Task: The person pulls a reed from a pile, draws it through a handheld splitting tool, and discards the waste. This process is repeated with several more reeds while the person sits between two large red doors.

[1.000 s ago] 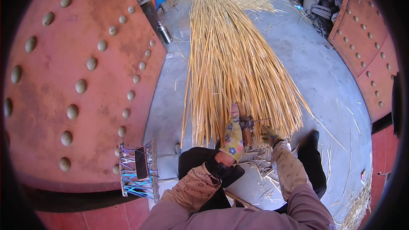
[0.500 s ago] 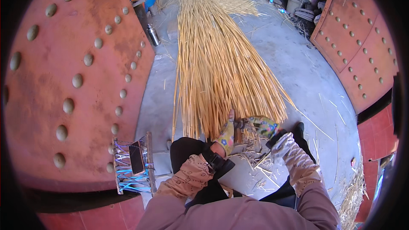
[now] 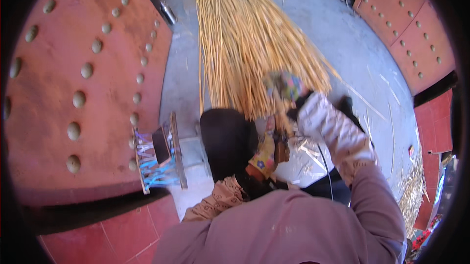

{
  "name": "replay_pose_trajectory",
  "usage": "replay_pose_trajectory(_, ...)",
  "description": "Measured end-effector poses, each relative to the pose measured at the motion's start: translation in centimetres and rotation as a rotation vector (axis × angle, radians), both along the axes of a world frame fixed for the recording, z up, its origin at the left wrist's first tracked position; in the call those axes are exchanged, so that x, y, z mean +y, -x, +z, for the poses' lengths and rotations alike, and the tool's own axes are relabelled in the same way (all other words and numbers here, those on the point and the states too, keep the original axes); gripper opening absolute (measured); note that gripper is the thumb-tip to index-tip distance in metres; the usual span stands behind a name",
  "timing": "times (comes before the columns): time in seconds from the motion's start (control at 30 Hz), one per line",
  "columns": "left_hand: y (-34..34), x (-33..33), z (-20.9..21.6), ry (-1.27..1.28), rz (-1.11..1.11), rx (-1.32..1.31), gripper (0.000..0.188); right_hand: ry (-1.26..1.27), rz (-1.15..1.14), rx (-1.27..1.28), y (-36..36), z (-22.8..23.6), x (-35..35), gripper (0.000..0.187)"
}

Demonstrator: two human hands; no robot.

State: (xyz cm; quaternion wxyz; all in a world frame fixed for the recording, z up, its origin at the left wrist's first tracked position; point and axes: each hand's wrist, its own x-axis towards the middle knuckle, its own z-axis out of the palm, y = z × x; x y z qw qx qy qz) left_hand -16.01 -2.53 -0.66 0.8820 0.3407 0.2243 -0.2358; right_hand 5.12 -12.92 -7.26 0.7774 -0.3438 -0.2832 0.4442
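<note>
Reed stalks (image 3: 240, 44) now have the right hand (image 3: 286, 87) over their near ends, shifted forward from the wooden block (image 3: 281, 150). Pale scraps (image 3: 309, 153) suggest some work done; much seems left, spread ahead of the left hand (image 3: 265, 154). The hands are apart; I cannot tell whether either grips.

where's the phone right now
In the head view, the phone lies on the cord-strung stool at the left, between the red studded door and the person's black-clad left knee.
</note>
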Motion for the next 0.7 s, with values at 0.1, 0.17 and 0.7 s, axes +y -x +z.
replay_pose_trajectory(0.1, 1.2, 0.2, 2.0, -0.092, 0.100, 0.061, 0.054, 0.027, -0.065, 0.398, -2.7, -1.1, 4.0, 0.033)
replay_pose_trajectory(0.17, 1.6, 1.1, 0.8, -0.047, 0.122, 0.077, 0.053, 0.107, -0.056, 0.733, -1.9, 1.6, 6.5, 0.033)
replay_pose_trajectory(0.7, 3.3, 2.1, 2.3, 0.075, 0.192, 0.123, 0.045, 0.336, -0.487, 0.442, 0.4, 1.7, 10.6, 0.035)
